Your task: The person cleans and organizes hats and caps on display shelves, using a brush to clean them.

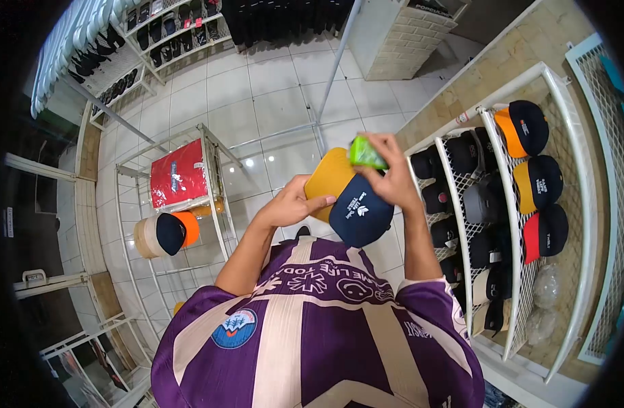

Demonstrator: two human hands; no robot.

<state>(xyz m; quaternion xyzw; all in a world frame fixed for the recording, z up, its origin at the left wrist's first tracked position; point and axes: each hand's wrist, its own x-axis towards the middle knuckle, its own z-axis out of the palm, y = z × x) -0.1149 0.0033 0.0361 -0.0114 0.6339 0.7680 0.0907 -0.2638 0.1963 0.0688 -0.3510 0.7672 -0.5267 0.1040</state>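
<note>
A baseball cap (pixel 351 219) with a navy crown, white lettering and a mustard-yellow brim is held in front of my chest. My left hand (pixel 286 204) is closed on the side of its brim, with the thumb on top. A bright green, palm-sized block (pixel 366 154) is gripped in my right hand (pixel 393 173), with the fingers wrapped round its far side. The green block overlaps the edge of the brim near the crown; its underside is hidden, and I cannot tell what kind of tool it is.
On my right, a white mesh rack (pixel 512 224) carries rows of caps. To my left, a wire stand (pixel 220 204) holds a red packaged item (pixel 179 175) on top and several stacked caps (pixel 164 234) at its side. Clothes hangers (pixel 74 41) hang at the upper left.
</note>
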